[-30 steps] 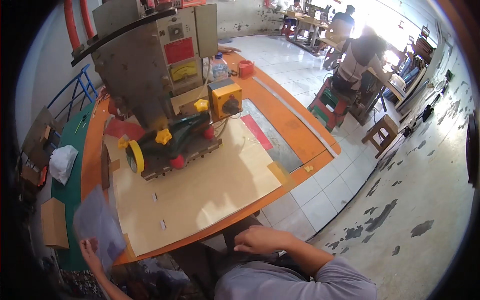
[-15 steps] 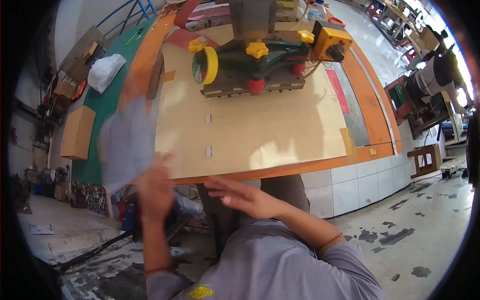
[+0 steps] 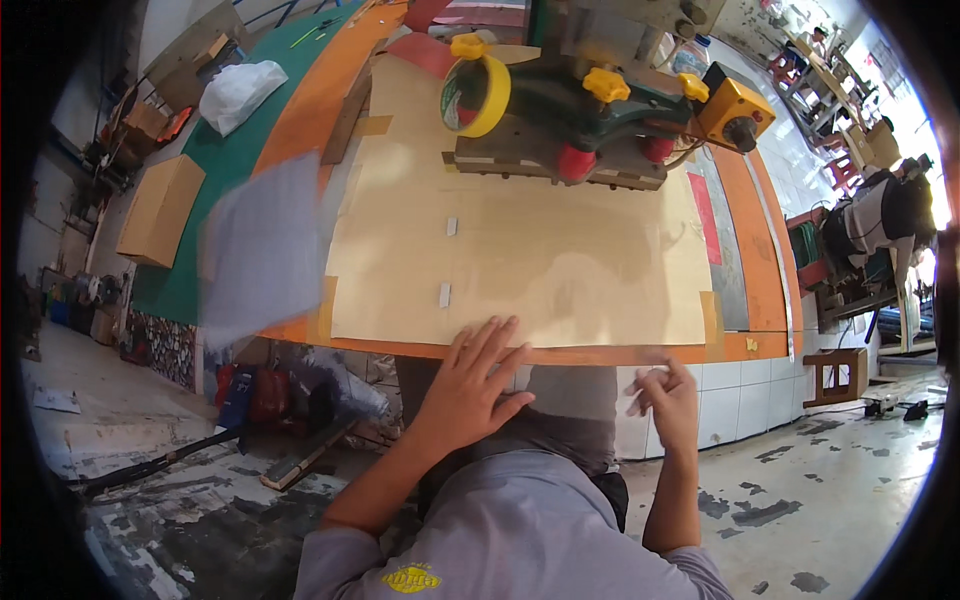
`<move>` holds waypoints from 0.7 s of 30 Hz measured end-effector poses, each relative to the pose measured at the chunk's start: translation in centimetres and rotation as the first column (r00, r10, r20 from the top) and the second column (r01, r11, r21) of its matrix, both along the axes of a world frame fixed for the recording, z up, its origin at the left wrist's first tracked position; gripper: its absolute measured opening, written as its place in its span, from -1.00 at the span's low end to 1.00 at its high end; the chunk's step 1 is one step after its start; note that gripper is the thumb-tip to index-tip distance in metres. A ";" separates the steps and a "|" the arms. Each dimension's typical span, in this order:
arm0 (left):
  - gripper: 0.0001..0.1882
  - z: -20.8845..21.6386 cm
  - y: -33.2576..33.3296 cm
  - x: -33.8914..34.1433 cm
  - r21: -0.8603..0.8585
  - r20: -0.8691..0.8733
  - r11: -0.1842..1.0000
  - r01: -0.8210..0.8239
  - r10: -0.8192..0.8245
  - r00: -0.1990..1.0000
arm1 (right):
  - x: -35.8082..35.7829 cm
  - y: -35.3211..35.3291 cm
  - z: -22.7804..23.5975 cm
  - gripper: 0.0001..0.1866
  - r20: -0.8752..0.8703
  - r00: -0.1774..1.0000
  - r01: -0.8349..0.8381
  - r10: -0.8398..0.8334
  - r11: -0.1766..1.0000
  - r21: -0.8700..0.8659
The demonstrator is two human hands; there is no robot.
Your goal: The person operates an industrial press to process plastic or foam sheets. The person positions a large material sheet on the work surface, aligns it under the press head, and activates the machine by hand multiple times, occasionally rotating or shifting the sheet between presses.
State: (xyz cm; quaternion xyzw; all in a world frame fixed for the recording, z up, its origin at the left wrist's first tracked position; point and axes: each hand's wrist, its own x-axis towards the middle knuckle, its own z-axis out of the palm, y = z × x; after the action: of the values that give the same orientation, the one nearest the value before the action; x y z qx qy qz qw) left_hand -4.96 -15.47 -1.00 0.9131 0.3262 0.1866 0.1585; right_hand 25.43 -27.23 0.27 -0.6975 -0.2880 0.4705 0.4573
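Note:
My left hand (image 3: pixel 478 378) is open, palm down, its fingers spread over the front edge of the beige sheet (image 3: pixel 540 265). That sheet covers the bed of a press with an orange border. Near the front edge on the right, my right hand (image 3: pixel 668 405) has bent fingers; their tips are smeared, and I cannot see anything held in them. Two small white pieces (image 3: pixel 445 295) lie on the beige sheet's left part, one behind the other. Left of it is a thin translucent sheet (image 3: pixel 262 250), slightly blurred, partly over the green surface.
The press head (image 3: pixel 575 150), with yellow knobs and a roll of yellow tape (image 3: pixel 492 97), stands over the back. A yellow switch box (image 3: pixel 735 108) is at its right. A cardboard box (image 3: pixel 162 210) and a white plastic bag (image 3: pixel 240 95) sit at the left.
My left hand has come away from the translucent sheet, moving right to the front edge of the beige sheet. My right hand has moved right. The translucent sheet has blurred less.

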 end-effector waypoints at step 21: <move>-0.27 -0.5 2.1 0.5 0.039 -0.031 0.997 -0.067 0.068 0.997 | 0.6 4.7 -1.2 -0.50 0.905 0.423 -0.342 0.040 0.932 0.119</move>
State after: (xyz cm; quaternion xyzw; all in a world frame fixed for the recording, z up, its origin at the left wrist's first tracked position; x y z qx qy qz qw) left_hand -4.49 -13.35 -1.45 0.9073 0.3557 0.1832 0.1292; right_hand 26.06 -22.52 -0.91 -0.7278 -0.6271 0.0360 0.2753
